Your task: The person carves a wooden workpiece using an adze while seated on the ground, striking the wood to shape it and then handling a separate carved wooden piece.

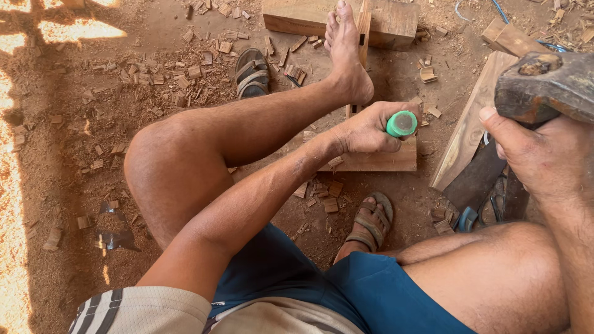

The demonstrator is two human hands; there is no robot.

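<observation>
While the person sat on the dirt floor among wood chips, the left hand was wrapped tight around a green-capped chisel stood upright on a wooden block, which the bare left foot steadied. The right hand was clenched round a hammer raised near the camera; its dark iron head looked heavy and hard, best gripped low on the handle, the chisel stiff and smooth-capped. No packages, labels or signs showed; a sandal lay apart, beyond the knee
</observation>
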